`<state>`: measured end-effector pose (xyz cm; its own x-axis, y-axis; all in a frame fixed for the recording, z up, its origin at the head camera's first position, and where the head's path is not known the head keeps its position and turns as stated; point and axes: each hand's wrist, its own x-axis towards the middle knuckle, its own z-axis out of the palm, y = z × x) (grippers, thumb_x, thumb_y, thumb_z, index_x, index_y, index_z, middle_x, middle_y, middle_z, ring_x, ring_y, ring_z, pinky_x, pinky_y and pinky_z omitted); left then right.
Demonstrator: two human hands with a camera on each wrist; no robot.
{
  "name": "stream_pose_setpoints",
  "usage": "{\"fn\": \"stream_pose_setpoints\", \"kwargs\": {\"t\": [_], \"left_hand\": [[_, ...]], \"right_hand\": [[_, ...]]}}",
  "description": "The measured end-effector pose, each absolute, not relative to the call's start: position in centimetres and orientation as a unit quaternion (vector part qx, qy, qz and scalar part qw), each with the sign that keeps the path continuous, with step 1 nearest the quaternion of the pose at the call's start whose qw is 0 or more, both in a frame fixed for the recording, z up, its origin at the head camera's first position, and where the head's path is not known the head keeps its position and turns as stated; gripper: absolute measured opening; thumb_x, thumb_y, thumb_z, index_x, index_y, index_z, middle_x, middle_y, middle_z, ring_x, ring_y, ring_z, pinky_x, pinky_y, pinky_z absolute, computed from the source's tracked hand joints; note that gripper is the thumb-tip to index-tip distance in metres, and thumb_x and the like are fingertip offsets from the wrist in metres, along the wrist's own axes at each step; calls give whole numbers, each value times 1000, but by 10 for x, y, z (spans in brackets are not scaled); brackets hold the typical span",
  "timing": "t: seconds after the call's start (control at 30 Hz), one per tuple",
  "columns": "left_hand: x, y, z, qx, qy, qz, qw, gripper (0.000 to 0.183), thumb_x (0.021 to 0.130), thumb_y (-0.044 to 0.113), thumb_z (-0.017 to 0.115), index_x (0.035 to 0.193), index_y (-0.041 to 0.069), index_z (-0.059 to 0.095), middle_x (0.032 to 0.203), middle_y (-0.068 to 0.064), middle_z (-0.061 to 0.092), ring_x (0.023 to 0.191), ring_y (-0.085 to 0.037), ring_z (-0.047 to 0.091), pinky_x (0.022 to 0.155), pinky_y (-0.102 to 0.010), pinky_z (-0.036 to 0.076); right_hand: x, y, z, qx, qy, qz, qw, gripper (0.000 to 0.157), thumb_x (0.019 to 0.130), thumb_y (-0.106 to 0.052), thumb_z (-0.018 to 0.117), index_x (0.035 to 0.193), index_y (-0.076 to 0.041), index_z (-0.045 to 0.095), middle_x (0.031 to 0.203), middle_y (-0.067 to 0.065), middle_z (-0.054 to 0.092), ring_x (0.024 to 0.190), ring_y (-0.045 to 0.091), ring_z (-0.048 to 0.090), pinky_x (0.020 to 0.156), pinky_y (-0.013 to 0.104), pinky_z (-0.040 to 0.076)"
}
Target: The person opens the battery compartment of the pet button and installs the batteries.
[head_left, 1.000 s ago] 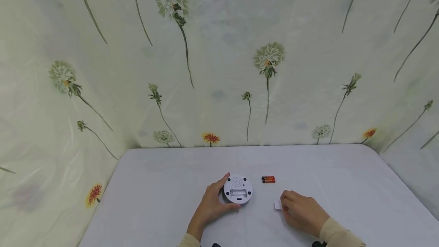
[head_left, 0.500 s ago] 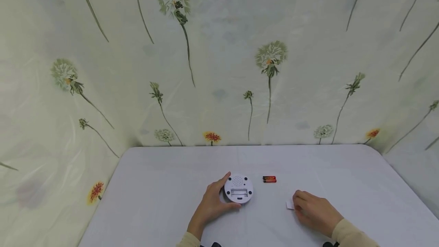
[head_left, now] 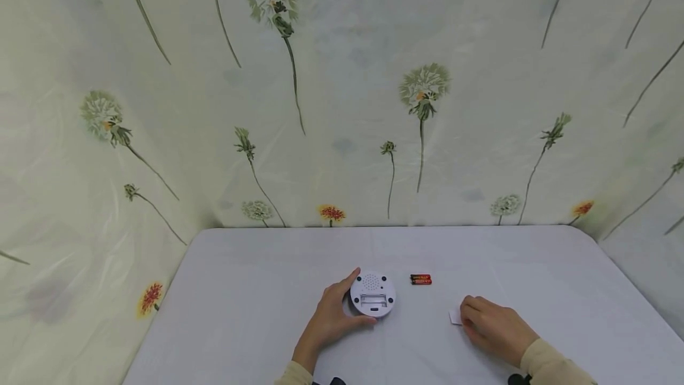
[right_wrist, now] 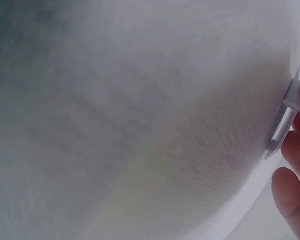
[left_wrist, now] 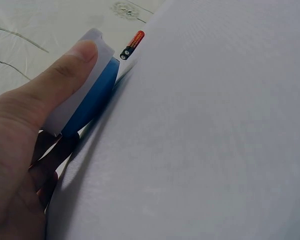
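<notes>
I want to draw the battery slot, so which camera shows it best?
The head view, because it sees the round white-and-blue device with its battery slot facing the camera. The left wrist view shows the device only side-on, slot hidden; the right wrist view shows none of it.

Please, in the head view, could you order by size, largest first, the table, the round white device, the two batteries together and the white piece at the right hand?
1. Table
2. Round white device
3. Unsure: two batteries together and white piece, partly hidden by the right hand.
</notes>
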<state>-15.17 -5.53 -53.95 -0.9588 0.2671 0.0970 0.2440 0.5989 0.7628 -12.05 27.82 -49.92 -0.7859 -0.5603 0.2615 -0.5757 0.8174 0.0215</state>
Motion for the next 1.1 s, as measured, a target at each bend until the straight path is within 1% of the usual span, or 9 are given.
{"fn": "stream_pose_setpoints", "kwargs": {"t": [0.2,0.33,0.5,0.57,0.7,0.77,0.87,0.93,1.1], "left_hand": [[-151,-55,-540,137,893,428,20,98,52,62,70,135,45,20,137,13,38,120,-17,39,98,-41,37],[-150,-55,-541,134,892,430,27,99,51,63,70,135,45,21,137,14,38,120,-17,38,98,-41,37],[-150,-58,-540,125,894,428,28,99,50,63,70,135,45,22,137,14,38,120,-17,38,98,-41,37],[-149,-59,-541,125,894,429,22,99,50,63,70,135,44,22,137,14,38,120,-17,38,97,-42,37],[-150,-55,-543,136,889,437,24,99,51,63,70,135,43,22,137,15,37,119,-16,39,98,-41,37],[-150,-52,-545,142,887,439,29,99,51,63,70,135,44,22,136,17,37,119,-15,38,98,-40,37],[-151,-50,-545,141,888,436,23,99,51,64,70,135,45,21,136,17,37,119,-15,38,98,-40,37],[-152,-51,-544,135,890,435,20,99,51,63,70,135,45,21,136,16,38,119,-15,38,98,-40,37],[-152,-54,-542,132,891,434,20,99,52,62,71,136,43,22,136,16,37,120,-15,38,98,-41,37]], "right_hand": [[-120,277,-497,289,-950,40,115,24,66,-23,72,75,-30,51,79,-21,45,68,-5,40,48,15,37],[-120,274,-493,257,-958,62,110,23,69,-27,70,84,-32,54,83,-24,47,74,-6,48,56,18,44],[-128,258,-487,241,-958,82,130,24,72,-25,69,93,-28,58,88,-21,53,80,-4,54,64,20,48],[-132,249,-485,245,-959,86,117,25,73,-24,68,97,-26,59,91,-18,54,83,-2,55,66,21,49],[-134,232,-481,251,-963,82,62,33,74,-28,68,105,-23,57,100,-13,54,90,5,56,70,27,50],[-136,227,-480,254,-963,74,51,38,73,-30,69,108,-24,56,105,-11,53,93,8,55,67,27,50],[-143,219,-480,262,-960,65,67,38,73,-29,69,108,-23,57,109,-10,53,94,8,55,62,24,49],[-149,214,-481,265,-959,61,86,35,73,-28,70,106,-23,58,108,-10,54,92,8,55,58,22,48],[-158,203,-483,245,-964,57,88,29,72,-26,71,99,-22,61,101,-10,56,89,7,56,62,23,49]]}}
